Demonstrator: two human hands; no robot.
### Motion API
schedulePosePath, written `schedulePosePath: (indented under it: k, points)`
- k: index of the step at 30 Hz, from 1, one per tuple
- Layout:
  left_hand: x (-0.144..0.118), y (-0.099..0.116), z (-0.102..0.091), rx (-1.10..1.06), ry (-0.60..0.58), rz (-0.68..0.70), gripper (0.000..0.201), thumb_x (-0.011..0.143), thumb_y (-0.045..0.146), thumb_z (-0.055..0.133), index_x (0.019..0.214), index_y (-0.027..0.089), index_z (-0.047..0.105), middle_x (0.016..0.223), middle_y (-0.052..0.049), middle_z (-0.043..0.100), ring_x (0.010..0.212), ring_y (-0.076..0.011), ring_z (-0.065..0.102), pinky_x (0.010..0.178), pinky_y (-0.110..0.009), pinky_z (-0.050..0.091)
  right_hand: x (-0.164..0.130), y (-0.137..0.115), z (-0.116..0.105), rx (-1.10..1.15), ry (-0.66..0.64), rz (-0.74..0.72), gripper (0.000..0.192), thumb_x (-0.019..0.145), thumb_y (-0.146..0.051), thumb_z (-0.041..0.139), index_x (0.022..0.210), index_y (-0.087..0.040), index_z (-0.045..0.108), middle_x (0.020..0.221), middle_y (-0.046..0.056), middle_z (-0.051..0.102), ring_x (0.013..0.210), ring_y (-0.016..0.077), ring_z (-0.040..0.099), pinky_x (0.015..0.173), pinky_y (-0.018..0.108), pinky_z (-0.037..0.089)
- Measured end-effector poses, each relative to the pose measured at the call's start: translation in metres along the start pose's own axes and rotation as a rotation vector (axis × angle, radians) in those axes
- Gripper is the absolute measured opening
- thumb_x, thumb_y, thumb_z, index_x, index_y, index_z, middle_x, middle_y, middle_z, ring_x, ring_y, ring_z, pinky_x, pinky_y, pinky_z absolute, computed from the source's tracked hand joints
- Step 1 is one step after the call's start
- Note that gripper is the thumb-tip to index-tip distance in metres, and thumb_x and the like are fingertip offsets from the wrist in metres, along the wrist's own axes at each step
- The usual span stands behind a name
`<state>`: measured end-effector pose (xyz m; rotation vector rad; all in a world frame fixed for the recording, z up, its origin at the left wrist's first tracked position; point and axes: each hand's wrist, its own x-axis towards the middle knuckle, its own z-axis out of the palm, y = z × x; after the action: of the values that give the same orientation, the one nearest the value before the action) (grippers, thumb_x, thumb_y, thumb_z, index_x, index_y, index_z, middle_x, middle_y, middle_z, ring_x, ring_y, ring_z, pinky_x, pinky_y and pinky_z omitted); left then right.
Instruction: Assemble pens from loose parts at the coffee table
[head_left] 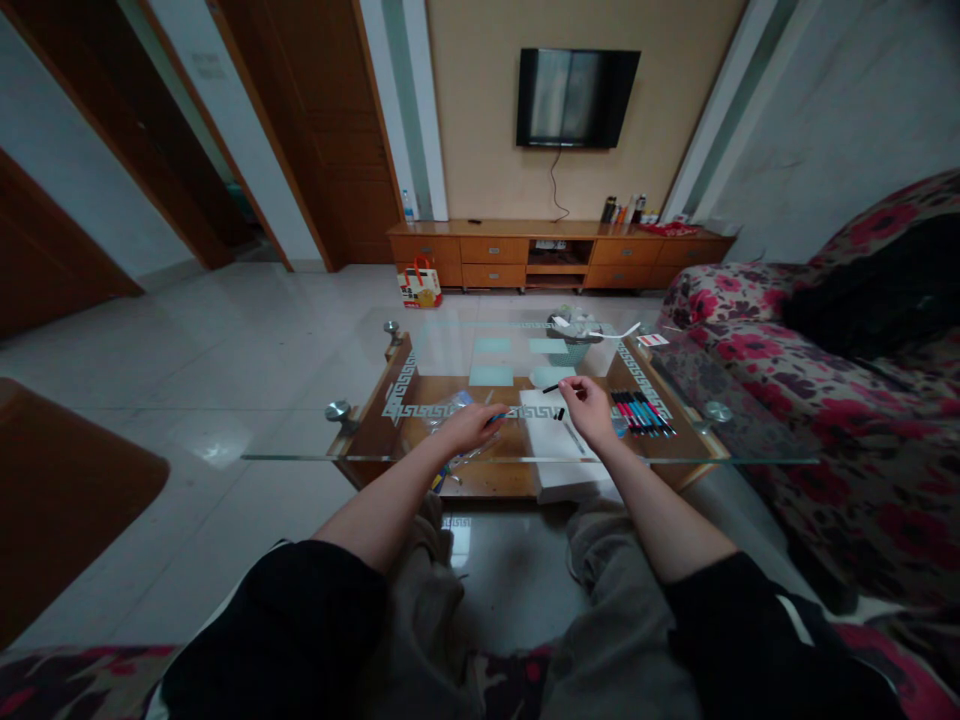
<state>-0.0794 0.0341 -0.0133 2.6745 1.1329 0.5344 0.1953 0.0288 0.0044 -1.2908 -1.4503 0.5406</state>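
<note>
My left hand (472, 425) is closed around a blue pen (496, 417) that points right, just above the glass coffee table (420, 458). My right hand (590, 408) pinches a thin black pen part (551, 388) between its fingertips, held over a white sheet of paper (551, 420). A small black cap (559, 413) lies on that paper. To the right of my right hand, a row of several coloured pens (642, 412) lies on the glass.
A clear plastic bag (448, 412) lies left of the paper. A small basket with wrappers (576, 335) stands at the table's far end. A floral sofa (825, 400) runs along the right. A TV cabinet (559, 255) lines the far wall.
</note>
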Motion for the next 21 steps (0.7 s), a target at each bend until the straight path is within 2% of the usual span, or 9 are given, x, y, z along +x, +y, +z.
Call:
schedulePosePath:
  k: [4,7,15,21]
  points:
    - [0.0,0.0,0.0,-0.004,0.0,-0.001,0.029,0.098,0.034,0.047,0.122,0.025,0.06,0.094,-0.005,0.072,0.084,-0.0198,0.066,0.076,-0.028,0.048,0.002,0.008,-0.014,-0.251,-0.022,-0.172,0.031,0.088,-0.047,0.059,0.092,-0.018,0.069,0.093,0.01,0.064,0.078,0.0222,0.057,0.079,0.038,0.048]
    - [-0.001,0.0,0.0,0.011,-0.004,-0.005,0.028,0.098,0.035,0.046,0.121,0.025,0.06,0.093,-0.005,0.072,0.084,-0.0192,0.066,0.076,-0.027,0.048,0.001,0.017,-0.017,-0.347,-0.062,-0.243,0.025,0.088,-0.04,0.061,0.094,-0.018,0.071,0.097,0.011,0.059,0.093,0.0261,0.057,0.091,0.042,0.046]
    - [-0.001,0.003,-0.001,-0.013,-0.012,-0.015,0.028,0.098,0.035,0.047,0.119,0.026,0.062,0.092,-0.005,0.071,0.081,-0.0185,0.065,0.074,-0.026,0.047,-0.001,0.039,-0.006,-0.494,-0.207,-0.271,0.013,0.084,-0.028,0.066,0.093,-0.023,0.073,0.107,0.01,0.052,0.106,0.0283,0.051,0.099,0.046,0.041]
    - [-0.001,0.004,-0.001,-0.003,-0.017,-0.023,0.028,0.098,0.035,0.046,0.12,0.025,0.062,0.092,-0.005,0.071,0.081,-0.0186,0.065,0.074,-0.026,0.047,-0.003,0.045,0.001,-0.51,-0.213,-0.279,0.012,0.085,-0.028,0.066,0.092,-0.023,0.074,0.11,0.01,0.05,0.107,0.0282,0.049,0.101,0.047,0.04]
